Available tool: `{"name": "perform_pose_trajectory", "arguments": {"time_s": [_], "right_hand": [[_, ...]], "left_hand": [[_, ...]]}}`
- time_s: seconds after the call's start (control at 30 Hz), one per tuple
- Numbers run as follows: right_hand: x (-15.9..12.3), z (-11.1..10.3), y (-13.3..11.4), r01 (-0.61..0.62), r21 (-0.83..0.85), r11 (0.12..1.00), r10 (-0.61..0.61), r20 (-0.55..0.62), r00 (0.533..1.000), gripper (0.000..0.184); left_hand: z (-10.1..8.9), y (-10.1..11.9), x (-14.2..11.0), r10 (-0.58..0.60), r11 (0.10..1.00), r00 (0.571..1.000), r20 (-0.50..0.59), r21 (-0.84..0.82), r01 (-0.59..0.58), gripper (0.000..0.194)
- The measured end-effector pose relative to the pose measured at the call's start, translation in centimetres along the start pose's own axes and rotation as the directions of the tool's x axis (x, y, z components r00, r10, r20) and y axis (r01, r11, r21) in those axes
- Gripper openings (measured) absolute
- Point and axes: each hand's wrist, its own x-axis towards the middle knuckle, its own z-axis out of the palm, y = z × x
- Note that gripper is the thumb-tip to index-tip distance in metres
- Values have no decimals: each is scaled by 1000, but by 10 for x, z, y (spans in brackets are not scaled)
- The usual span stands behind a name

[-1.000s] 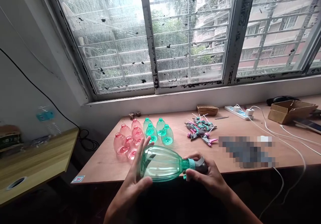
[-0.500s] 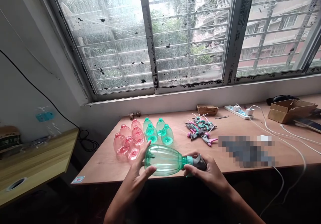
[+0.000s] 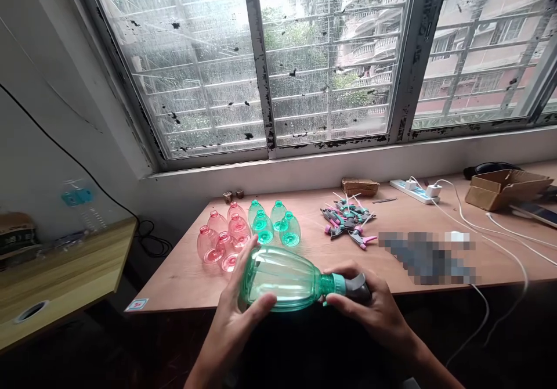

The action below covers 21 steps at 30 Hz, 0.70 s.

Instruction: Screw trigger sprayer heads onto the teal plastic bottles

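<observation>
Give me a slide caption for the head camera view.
Two bare hands hold a clear green plastic bottle sideways, its dark grey spray head at the right hand.

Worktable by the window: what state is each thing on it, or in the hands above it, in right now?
Held green bottle: on its side, left hand around its base end.
Fitted spray head: at its neck, in the right hand.
Red bottles: upright, topless.
Other green bottles: upright, topless.
Loose spray heads: heaped.
Cardboard box: open.
Power strip: plugs in.
</observation>
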Motion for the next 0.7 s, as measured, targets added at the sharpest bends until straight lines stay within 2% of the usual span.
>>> {"name": "perform_pose_trajectory", "arguments": {"time_s": [0.13,0.2,0.27,0.33,0.43,0.5,0.6,0.7], "right_hand": [[3,-4,-5,-153,293,944,96,201,975,29],[4,-4,-5,-171,338,926,96,226,969,29],[2,-3,-5,-161,322,933,99,201,975,29],[-1,-1,-3,-120,235,964,89,137,987,31],[-4,0,0,-18,28,999,17,27,999,34],[-3,0,1,5,-22,1000,-5,9,1000,35],[1,0,-2,-94,121,988,81,105,991,35],[5,0,-5,-218,247,944,158,243,957,35]], "left_hand": [[-9,0,-4,-17,994,987,162,-100,33,88],[-11,-1,-5,23,990,983,183,-143,4,95],[-9,-2,-4,60,977,985,164,-213,-24,102],[-6,-4,0,43,966,992,118,-259,-11,102],[-2,-6,5,-23,973,996,81,-227,41,101],[-2,-6,7,-24,985,996,86,-171,38,95],[-9,-3,5,19,996,993,116,-90,-9,88],[-20,2,-1,55,998,976,212,-18,-53,93]]}}
